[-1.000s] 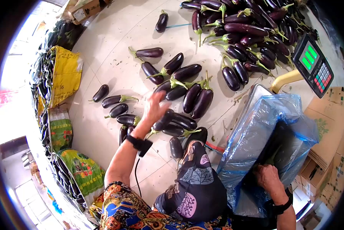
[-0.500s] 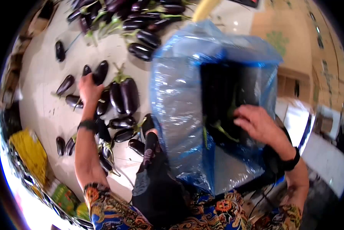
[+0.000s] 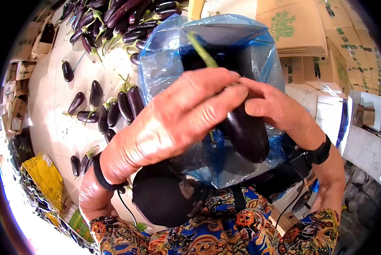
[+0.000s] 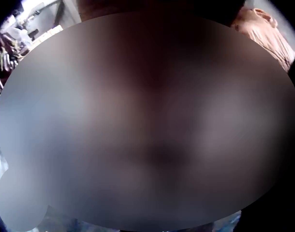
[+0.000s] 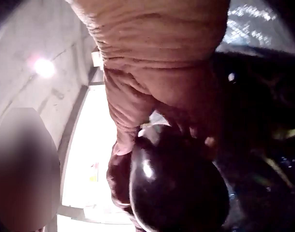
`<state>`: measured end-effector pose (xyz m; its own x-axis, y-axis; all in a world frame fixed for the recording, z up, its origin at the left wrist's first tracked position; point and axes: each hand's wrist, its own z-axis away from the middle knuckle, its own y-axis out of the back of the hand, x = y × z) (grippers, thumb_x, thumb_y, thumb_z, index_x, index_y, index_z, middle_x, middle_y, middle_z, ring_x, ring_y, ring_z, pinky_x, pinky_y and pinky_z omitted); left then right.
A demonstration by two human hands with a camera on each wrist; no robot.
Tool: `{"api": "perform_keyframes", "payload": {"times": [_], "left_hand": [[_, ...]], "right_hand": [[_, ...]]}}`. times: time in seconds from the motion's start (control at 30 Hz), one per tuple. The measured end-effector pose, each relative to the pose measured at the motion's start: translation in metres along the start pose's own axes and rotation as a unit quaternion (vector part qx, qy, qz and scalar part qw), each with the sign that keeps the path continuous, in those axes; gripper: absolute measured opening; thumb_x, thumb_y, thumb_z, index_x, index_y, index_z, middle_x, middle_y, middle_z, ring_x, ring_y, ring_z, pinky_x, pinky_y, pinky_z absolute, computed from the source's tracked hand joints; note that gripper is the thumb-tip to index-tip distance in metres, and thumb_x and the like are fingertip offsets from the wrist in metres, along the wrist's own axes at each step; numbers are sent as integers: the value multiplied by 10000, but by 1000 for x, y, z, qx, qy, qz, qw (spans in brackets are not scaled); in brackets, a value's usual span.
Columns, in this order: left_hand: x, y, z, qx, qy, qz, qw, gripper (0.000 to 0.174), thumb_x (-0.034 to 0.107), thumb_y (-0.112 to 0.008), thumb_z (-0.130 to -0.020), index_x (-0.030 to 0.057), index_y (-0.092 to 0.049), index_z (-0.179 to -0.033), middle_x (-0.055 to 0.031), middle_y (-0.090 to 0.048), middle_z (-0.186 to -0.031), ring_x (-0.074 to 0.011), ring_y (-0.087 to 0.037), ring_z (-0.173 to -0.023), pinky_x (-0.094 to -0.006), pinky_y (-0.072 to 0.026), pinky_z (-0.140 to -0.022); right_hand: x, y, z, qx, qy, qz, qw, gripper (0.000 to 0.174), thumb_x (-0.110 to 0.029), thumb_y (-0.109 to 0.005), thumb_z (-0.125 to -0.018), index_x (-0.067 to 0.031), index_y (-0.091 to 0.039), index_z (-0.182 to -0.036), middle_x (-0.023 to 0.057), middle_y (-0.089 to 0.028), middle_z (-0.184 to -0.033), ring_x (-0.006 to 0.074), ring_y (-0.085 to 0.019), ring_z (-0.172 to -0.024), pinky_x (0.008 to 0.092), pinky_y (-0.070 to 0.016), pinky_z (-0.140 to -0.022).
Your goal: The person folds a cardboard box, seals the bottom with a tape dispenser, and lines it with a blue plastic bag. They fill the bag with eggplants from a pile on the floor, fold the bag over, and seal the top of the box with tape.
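Close in front of the head camera, both hands hold one dark purple eggplant (image 3: 245,131) with a long green stem (image 3: 201,51). My left hand (image 3: 207,102) wraps its fingers round the eggplant's upper part from the left. From the right, my right hand (image 3: 262,106) grips the same eggplant. Behind them stands a box lined with a blue plastic bag (image 3: 165,72), its dark inside partly hidden by the hands. In the right wrist view the glossy eggplant (image 5: 176,188) sits under my right hand (image 5: 157,72). The left wrist view is blurred out.
Loose eggplants (image 3: 114,106) lie on the pale floor at the left, with a heap (image 3: 114,17) at the top. Flat cardboard boxes (image 3: 318,38) are stacked at the right. A yellow bag (image 3: 41,174) lies at the lower left. My dark-trousered knee (image 3: 165,195) is below the hands.
My left hand has left the floor, lifting an eggplant up in front of the bag. My right hand came out of the bag and took hold of it too.
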<state>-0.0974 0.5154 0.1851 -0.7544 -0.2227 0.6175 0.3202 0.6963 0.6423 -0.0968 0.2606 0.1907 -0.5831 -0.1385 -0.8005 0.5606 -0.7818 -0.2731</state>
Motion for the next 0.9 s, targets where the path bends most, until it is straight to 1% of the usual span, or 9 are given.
{"api": "perform_keyframes", "payload": {"times": [0.1, 0.2, 0.3, 0.4, 0.47, 0.57, 0.6, 0.7, 0.9], "left_hand": [[-5, 1, 10, 12, 174, 108, 979, 769, -37, -814, -667, 83, -544, -1378, -110, -649, -1264, -276, -639, -1123, -371, -534, -938], [-19, -2, 33, -2, 248, 133, 960, 504, -35, -731, -809, 55, -615, -1291, -122, -711, -1105, -203, -691, -992, -319, -532, -909], [-18, 2, 57, 43, 343, 141, 928, 362, -15, -663, -896, 30, -633, -1254, -124, -714, -1067, -168, -685, -972, -302, -532, -893], [-28, -20, 112, 247, 403, 199, 859, 271, -15, -649, -908, 4, -652, -1178, -76, -711, -957, -122, -674, -912, -283, -543, -801], [-30, -36, 158, 287, 480, 165, 812, 233, 32, -653, -921, -4, -663, -1152, -78, -718, -951, -118, -668, -887, -265, -534, -793], [-15, -58, 213, 285, 557, 134, 768, 221, 98, -670, -916, -8, -676, -1110, -130, -725, -959, -137, -672, -880, -303, -542, -808], [-13, -70, 238, 286, 569, 136, 759, 251, 90, -645, -943, -16, -652, -1170, -55, -710, -957, -108, -649, -869, -268, -531, -778], [-5, -98, 297, 302, 629, 146, 701, 248, 94, -638, -944, -20, -644, -1164, -56, -700, -970, -112, -638, -866, -278, -530, -780], [-17, -98, 355, 382, 633, -138, 659, 216, 62, -644, -893, 26, -656, -1106, -139, -675, -982, -254, -680, -915, -344, -549, -744]], "right_hand": [[20, 9, 23, 53, -63, 80, 993, 773, -318, -822, -795, -1, -460, -1401, 97, -615, -1245, 179, -566, -1162, 309, -431, -1024], [46, 6, 11, 163, -116, 272, 941, 816, -479, -781, -783, 53, -477, -1321, 238, -651, -1170, 314, -628, -1130, 352, -474, -978], [53, 6, -12, 163, -164, 426, 874, 775, -548, -736, -787, 75, -502, -1184, 314, -669, -1012, 435, -662, -998, 427, -532, -857], [63, -7, -31, 176, -124, 574, 790, 706, -544, -718, -800, 62, -499, -1089, 312, -677, -886, 483, -667, -868, 512, -542, -760], [55, -18, -34, 137, -115, 661, 729, 714, -550, -714, -807, 55, -484, -1108, 284, -690, -867, 464, -677, -823, 528, -541, -735], [54, -14, -24, 127, -91, 603, 783, 649, -499, -689, -860, 47, -439, -1106, 353, -652, -880, 536, -627, -869, 565, -505, -781], [58, -9, -21, 121, -103, 579, 800, 649, -497, -682, -866, 47, -419, -1104, 375, -641, -888, 556, -612, -894, 572, -492, -801], [60, -2, -24, 127, -179, 523, 823, 694, -505, -678, -867, 47, -427, -1204, 383, -633, -929, 555, -607, -916, 544, -488, -789], [64, 5, -27, 125, -211, 476, 844, 845, -452, -680, -868, 25, -305, -1456, 232, -653, -896, 322, -640, -636, 405, -523, -603]]}}
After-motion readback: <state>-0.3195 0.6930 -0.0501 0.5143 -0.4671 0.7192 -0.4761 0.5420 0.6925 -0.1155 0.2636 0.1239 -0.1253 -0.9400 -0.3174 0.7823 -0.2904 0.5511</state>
